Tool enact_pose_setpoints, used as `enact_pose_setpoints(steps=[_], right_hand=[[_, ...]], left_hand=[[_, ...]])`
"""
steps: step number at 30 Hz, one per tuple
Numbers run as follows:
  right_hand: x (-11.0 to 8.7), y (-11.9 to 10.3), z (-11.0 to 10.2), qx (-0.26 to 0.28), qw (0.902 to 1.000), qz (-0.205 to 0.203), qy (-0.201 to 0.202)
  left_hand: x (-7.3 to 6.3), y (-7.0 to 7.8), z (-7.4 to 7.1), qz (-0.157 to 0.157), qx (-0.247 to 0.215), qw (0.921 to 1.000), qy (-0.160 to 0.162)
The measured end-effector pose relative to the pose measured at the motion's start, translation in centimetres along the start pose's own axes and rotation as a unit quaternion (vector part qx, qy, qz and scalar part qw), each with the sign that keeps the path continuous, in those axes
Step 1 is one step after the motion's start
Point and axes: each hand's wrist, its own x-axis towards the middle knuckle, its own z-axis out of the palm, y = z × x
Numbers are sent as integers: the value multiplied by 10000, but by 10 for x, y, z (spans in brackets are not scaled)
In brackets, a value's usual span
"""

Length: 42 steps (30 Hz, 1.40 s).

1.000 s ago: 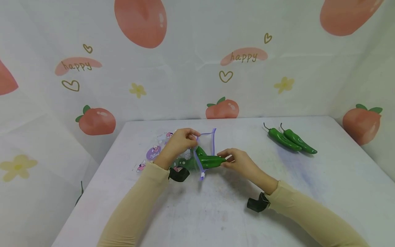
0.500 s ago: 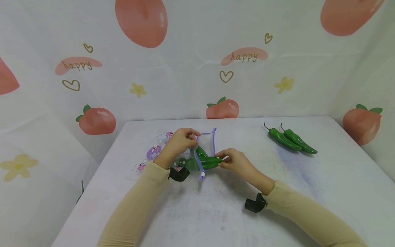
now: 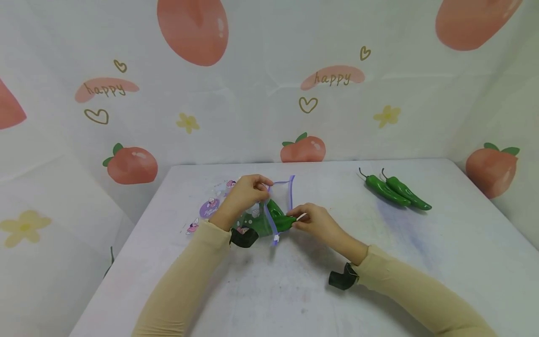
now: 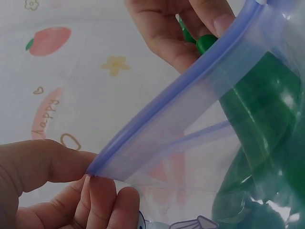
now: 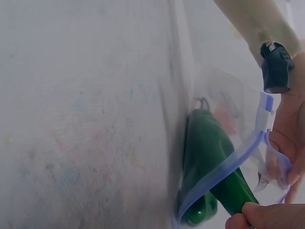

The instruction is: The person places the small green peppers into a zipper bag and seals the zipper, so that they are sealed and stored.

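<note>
A clear zip bag with a purple zip strip and cartoon print lies at the middle left of the table. My left hand pinches the far corner of its mouth between thumb and fingers, and the mouth stands parted. Thumb and fingertips of my right hand grip the tip of a green chili pepper. Most of that pepper is inside the bag, its tip just outside the strip. Alongside it, a second green pepper shows in the right wrist view within the bag. Bag film and print partly veil what lies deeper.
Two more green peppers lie side by side at the table's back right. A white slider sits at the near end of the zip strip. Behind the white table hangs a printed cloth. Each wrist carries a small black camera.
My right hand has moved left, pushing the gripped pepper deeper into the bag, so less of it sticks out. My left hand has stayed at the bag's mouth.
</note>
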Motion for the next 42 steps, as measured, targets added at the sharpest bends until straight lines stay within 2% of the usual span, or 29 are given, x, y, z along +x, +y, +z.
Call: enact_pose_setpoints(steps=[8, 24, 42], right_hand=[[1, 1, 5, 71, 9998, -175, -17], [5, 2, 14, 63, 9998, 168, -128], [6, 3, 21, -62, 9997, 36, -220]], left_hand=[[-1, 1, 0, -33, -49, 10000, -7], [-2, 2, 1, 2, -14, 10000, 27], [-3, 1, -1, 40, -19, 10000, 4]])
